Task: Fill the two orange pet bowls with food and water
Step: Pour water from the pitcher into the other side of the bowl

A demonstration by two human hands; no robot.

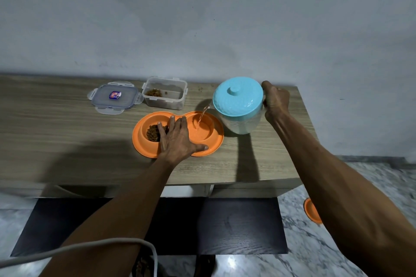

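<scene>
With kibble point(152, 133) in the left bowl point(143, 129), the right hand point(275, 102) grips the jug point(238, 105), pouring water point(202, 116) into the part-filled right bowl point(211, 125), the flat-fingered left hand point(177, 139) steadying.

Two bare forearms, lean; veins and tendons raised along right one. Left hand point(177, 139) and right hand point(275, 102) bare, fingers point(172, 122) ungloved. Pale grey cable point(155, 265) loops across left forearm.
</scene>
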